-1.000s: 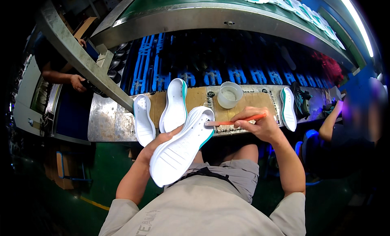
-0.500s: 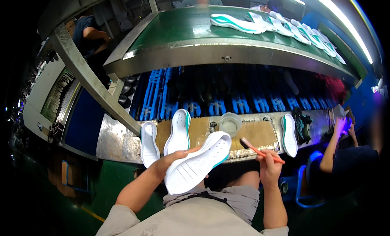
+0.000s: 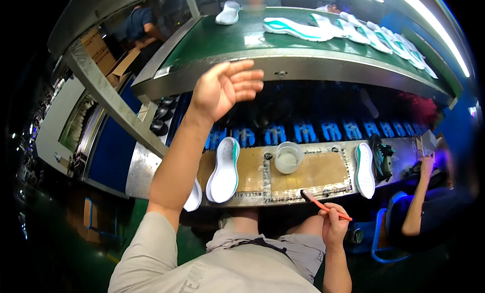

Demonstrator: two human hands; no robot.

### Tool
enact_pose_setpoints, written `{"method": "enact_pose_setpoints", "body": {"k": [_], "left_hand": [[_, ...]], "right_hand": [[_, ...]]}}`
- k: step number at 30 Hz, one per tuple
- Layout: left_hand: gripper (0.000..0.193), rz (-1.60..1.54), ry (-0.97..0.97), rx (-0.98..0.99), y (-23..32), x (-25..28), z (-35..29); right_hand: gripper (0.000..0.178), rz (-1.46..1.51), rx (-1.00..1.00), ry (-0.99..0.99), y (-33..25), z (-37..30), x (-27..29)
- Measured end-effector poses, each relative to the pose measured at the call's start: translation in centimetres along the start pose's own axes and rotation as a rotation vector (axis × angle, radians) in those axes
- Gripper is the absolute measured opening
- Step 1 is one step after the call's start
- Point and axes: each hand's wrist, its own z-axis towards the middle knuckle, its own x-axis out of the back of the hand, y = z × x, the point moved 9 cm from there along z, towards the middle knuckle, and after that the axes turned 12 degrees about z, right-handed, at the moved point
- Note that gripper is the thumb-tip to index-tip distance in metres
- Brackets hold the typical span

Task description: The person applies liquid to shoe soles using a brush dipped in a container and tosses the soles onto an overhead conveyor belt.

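Observation:
My left hand is raised in front of the metal edge of the green conveyor belt, fingers stretched out and holding nothing. My right hand grips the orange-red handle of a brush; its dark bristles are at the bench's front edge. White shoe soles with teal trim stand on the bench below my left forearm, two close together. Another white sole is partly hidden by that forearm. A clear plastic cup sits on the cardboard in the middle. At the belt's far left lies a white sole.
Several white and teal soles lie along the belt's right side. One more sole stands beside a dark shoe on the bench's right. Blue racks run behind the bench. A co-worker's arm is at far right.
My left hand has let go of the white sole and moved up toward the belt. A white sole now lies at the belt's far left. My right hand has lowered slightly with the brush.

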Motion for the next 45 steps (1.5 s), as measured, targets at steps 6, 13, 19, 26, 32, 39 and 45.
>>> {"method": "enact_pose_setpoints", "body": {"k": [6,13,19,26,32,39,45], "left_hand": [[0.054,0.807,0.483,0.296,-5.5,9.7,-16.0],[0.056,1.696,0.731,0.861,-14.4,18.8,-30.2],[0.061,1.506,0.811,0.683,-18.8,22.7,-33.4],[0.045,0.511,0.795,0.528,-23.1,23.3,-34.2],[0.080,-0.492,0.537,0.081,-17.5,13.8,-35.2],[0.087,-0.502,0.458,-0.007,-16.9,10.2,-35.5],[0.097,-0.776,0.116,0.161,-14.8,2.3,-33.4]], "right_hand": [[0.020,-0.223,-0.075,-0.072,1.4,0.7,-0.7],[0.018,-0.651,-0.029,-0.225,0.4,5.4,-7.8],[0.017,-1.099,0.138,-0.501,0.6,10.9,-16.3],[0.024,-1.516,0.078,-0.464,4.4,16.5,-15.5],[0.022,-1.399,0.163,-0.456,3.3,15.8,-16.6],[0.017,-1.186,0.194,-0.448,2.0,14.3,-15.6],[0.017,-0.919,0.098,-0.835,1.6,8.0,-23.2]]}}
